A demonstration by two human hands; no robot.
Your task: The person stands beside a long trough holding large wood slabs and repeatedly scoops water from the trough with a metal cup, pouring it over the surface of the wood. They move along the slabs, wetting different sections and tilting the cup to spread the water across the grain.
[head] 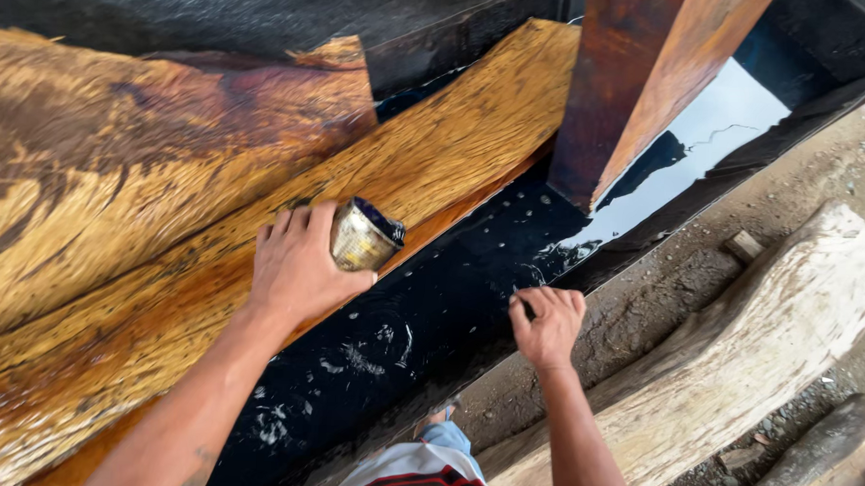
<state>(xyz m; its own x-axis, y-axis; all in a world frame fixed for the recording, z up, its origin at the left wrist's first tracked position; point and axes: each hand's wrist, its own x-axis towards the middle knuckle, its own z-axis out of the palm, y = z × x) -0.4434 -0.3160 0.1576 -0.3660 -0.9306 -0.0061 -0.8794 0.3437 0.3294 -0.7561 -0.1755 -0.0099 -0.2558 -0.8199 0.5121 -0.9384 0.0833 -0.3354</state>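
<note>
My left hand (297, 267) grips a small metal can (364, 236), tilted on its side over a wet, rough-sawn wooden plank (426, 157) that slopes into a long black trough (642, 269) of dark liquid (410, 338). My right hand (547, 324) rests with curled fingers on the trough's near rim, pinching its edge. A second stained plank (119, 155) lies to the left behind the first. A reddish-brown wooden beam (640, 78) stands on end in the liquid at the upper right.
A pale log (735, 359) lies on the dirt ground (829, 151) right of the trough, with a darker log (832, 468) beside it. A small wood block (742, 246) sits near the trough wall. My striped shirt (424, 477) shows at the bottom.
</note>
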